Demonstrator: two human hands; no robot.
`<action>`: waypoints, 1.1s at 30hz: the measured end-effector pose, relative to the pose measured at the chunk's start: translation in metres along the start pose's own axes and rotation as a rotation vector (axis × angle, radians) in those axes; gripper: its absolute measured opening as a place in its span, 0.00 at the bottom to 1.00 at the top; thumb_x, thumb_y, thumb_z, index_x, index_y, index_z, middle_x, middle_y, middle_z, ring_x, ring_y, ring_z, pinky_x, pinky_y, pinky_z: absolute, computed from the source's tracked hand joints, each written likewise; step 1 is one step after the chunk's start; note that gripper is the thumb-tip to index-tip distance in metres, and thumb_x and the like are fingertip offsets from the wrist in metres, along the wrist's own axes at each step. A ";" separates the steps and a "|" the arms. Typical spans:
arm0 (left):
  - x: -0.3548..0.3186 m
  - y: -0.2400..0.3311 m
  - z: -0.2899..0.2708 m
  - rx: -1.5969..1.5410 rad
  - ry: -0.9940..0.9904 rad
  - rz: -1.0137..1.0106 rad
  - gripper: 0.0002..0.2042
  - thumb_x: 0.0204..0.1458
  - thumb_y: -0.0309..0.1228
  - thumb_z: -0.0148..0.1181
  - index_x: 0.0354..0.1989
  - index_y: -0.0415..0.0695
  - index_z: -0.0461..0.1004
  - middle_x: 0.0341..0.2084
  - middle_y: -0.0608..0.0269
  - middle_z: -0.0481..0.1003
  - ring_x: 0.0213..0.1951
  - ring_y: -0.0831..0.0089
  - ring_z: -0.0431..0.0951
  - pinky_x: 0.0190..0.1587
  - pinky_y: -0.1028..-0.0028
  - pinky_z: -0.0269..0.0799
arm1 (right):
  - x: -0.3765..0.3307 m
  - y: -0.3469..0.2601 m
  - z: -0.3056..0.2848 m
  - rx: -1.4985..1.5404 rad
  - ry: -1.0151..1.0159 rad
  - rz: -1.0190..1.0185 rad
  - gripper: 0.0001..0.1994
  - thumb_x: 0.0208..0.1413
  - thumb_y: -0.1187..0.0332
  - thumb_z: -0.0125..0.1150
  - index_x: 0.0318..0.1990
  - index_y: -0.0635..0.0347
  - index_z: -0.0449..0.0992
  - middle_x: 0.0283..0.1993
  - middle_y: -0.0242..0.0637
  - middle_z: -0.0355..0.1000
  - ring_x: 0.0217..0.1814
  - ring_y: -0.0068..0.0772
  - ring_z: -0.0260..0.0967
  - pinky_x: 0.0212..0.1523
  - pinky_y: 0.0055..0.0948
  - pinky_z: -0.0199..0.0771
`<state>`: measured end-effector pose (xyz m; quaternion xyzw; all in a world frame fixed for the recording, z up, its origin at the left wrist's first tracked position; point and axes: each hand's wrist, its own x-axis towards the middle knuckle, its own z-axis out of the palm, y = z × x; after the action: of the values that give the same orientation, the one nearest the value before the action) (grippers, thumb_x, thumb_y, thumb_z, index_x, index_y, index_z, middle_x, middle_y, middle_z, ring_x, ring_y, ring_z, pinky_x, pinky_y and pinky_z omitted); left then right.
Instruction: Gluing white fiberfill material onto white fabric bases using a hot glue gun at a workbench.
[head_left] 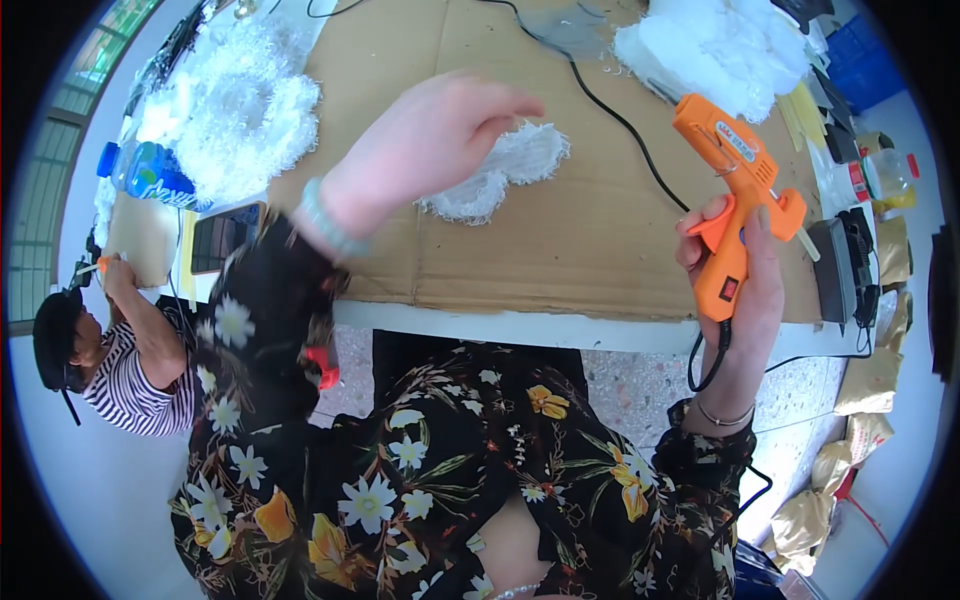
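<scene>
My right hand (757, 268) is wrapped round the handle of an orange hot glue gun (735, 165), its fingers at the trigger. The gun's nozzle end points up and to the left, and a pale glue stick (808, 243) sticks out of its back. A black cord runs from the handle's base. Above the cardboard, my left hand (435, 130) is slightly blurred, its fingers stretched forward and thumb apart, with nothing visible in it. Partly hidden behind it, a white fuzzy fabric piece with frayed edges (530, 155) lies on the cardboard (500, 255).
White fringed material (245, 110) is heaped at the left, beside a blue-labelled bottle (150, 172) and a phone (228, 238). White stuffing (715, 50) lies far right. A black cable (610, 110) crosses the cardboard. Another person (120, 350) sits at the left, holding an orange tool.
</scene>
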<state>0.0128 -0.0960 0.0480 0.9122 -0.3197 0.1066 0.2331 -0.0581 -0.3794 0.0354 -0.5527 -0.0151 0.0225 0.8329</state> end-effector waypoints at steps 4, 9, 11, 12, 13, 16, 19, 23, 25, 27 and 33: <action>0.028 -0.011 0.005 0.061 -0.157 0.031 0.14 0.49 0.22 0.51 0.43 0.46 0.77 0.33 0.57 0.77 0.40 0.59 0.75 0.43 0.62 0.71 | 0.000 0.018 -0.002 0.067 -0.089 0.057 0.20 0.64 0.54 0.45 0.45 0.66 0.68 0.35 0.45 0.71 0.31 0.31 0.66 0.34 0.26 0.66; 0.044 -0.016 0.013 0.266 -0.367 0.169 0.11 0.48 0.22 0.53 0.39 0.46 0.77 0.29 0.62 0.74 0.41 0.60 0.72 0.44 0.64 0.69 | -0.002 0.030 -0.006 0.030 -0.061 0.088 0.21 0.63 0.52 0.46 0.44 0.64 0.70 0.35 0.45 0.72 0.30 0.28 0.67 0.33 0.24 0.66; 0.046 -0.014 0.011 0.357 -0.408 0.260 0.10 0.47 0.22 0.54 0.37 0.46 0.77 0.28 0.63 0.73 0.41 0.61 0.71 0.44 0.64 0.70 | -0.002 0.034 -0.008 0.021 -0.070 0.113 0.20 0.63 0.52 0.46 0.43 0.63 0.70 0.35 0.44 0.73 0.30 0.25 0.67 0.33 0.23 0.66; 0.050 -0.007 0.005 0.417 -0.457 0.236 0.09 0.45 0.22 0.54 0.35 0.46 0.77 0.28 0.64 0.73 0.41 0.62 0.71 0.44 0.65 0.70 | -0.001 0.035 -0.009 0.026 -0.068 0.113 0.20 0.63 0.52 0.46 0.43 0.63 0.70 0.35 0.44 0.73 0.30 0.25 0.67 0.33 0.23 0.66; 0.051 -0.003 0.001 0.478 -0.505 0.210 0.08 0.43 0.22 0.55 0.32 0.45 0.76 0.29 0.65 0.74 0.40 0.63 0.71 0.44 0.65 0.70 | 0.000 0.037 -0.009 0.027 -0.078 0.119 0.20 0.63 0.51 0.46 0.43 0.63 0.70 0.35 0.44 0.73 0.30 0.24 0.67 0.33 0.23 0.66; 0.041 -0.011 -0.003 0.435 -0.323 0.443 0.04 0.44 0.24 0.55 0.27 0.45 0.76 0.25 0.63 0.74 0.39 0.64 0.74 0.41 0.65 0.72 | -0.001 0.039 -0.006 0.028 -0.094 0.119 0.21 0.63 0.51 0.45 0.43 0.63 0.70 0.35 0.44 0.73 0.29 0.24 0.67 0.32 0.22 0.65; 0.032 -0.018 -0.003 0.508 -0.307 0.557 0.04 0.44 0.25 0.55 0.26 0.44 0.76 0.25 0.64 0.74 0.39 0.66 0.74 0.44 0.67 0.70 | -0.001 0.040 -0.007 0.021 -0.090 0.110 0.21 0.64 0.51 0.44 0.43 0.63 0.70 0.35 0.45 0.73 0.29 0.24 0.66 0.32 0.22 0.65; 0.018 -0.029 0.001 0.450 -0.366 0.534 0.05 0.43 0.26 0.55 0.29 0.44 0.76 0.27 0.65 0.75 0.41 0.68 0.74 0.48 0.69 0.68 | -0.002 0.039 -0.007 0.007 -0.082 0.102 0.21 0.64 0.52 0.43 0.44 0.64 0.69 0.35 0.46 0.73 0.30 0.24 0.66 0.33 0.23 0.65; 0.011 -0.029 0.000 0.384 -0.254 0.512 0.08 0.43 0.26 0.55 0.32 0.44 0.77 0.30 0.66 0.77 0.43 0.67 0.73 0.50 0.68 0.67 | -0.003 0.037 -0.008 0.007 -0.089 0.102 0.21 0.64 0.52 0.43 0.44 0.65 0.69 0.35 0.46 0.73 0.30 0.24 0.66 0.33 0.23 0.66; -0.001 -0.021 -0.009 0.428 -0.216 0.486 0.09 0.42 0.25 0.55 0.33 0.44 0.77 0.32 0.66 0.77 0.44 0.66 0.73 0.51 0.68 0.67 | -0.003 0.036 -0.005 0.009 -0.128 0.094 0.21 0.64 0.53 0.43 0.45 0.65 0.69 0.35 0.46 0.73 0.30 0.25 0.66 0.33 0.23 0.66; -0.013 -0.011 0.002 0.403 -0.204 0.410 0.14 0.42 0.21 0.54 0.40 0.43 0.76 0.33 0.63 0.77 0.46 0.62 0.73 0.53 0.65 0.66 | -0.004 0.040 -0.008 0.020 -0.087 0.099 0.20 0.65 0.54 0.43 0.45 0.66 0.69 0.36 0.46 0.73 0.30 0.25 0.66 0.33 0.23 0.67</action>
<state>0.0099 -0.0826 0.0381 0.8624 -0.4915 0.1206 -0.0121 -0.0625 -0.3717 -0.0043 -0.5427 -0.0236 0.0879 0.8350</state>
